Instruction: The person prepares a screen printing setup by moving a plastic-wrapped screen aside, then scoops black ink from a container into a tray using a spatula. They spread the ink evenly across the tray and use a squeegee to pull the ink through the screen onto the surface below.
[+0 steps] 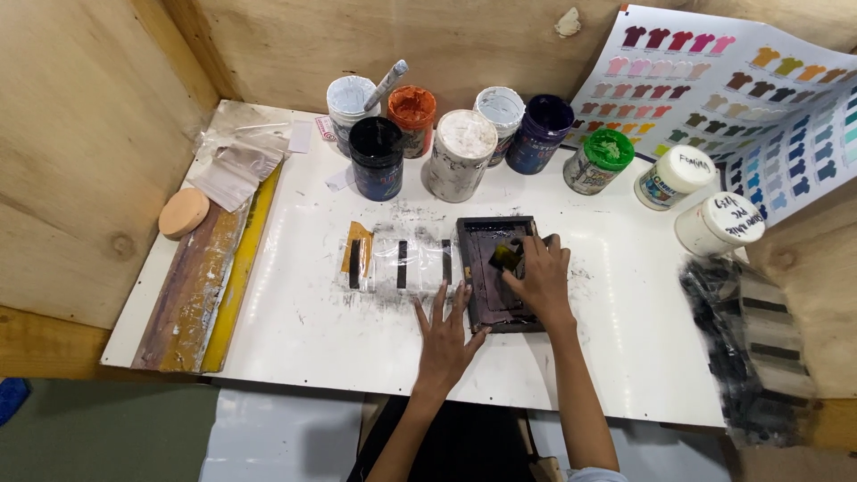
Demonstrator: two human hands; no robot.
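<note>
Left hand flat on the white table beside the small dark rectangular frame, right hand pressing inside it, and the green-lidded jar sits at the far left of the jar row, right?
Not quite. The head view shows the green-lidded jar toward the right of the row. The left hand on the white table and right hand in the small dark rectangular frame are as stated.

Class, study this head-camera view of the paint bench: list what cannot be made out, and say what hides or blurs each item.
1. What the right hand presses on the dark frame: a yellowish scrap shows, the rest is covered by the fingers.
2. The frame's left edge, under the left hand.
3. The black-and-white stack at the right: motion-blurred.
4. Contents of the lidded jars, such as the green-lidded jar: lids hide them.
5. The colour chart: cut off by the right edge.
</note>
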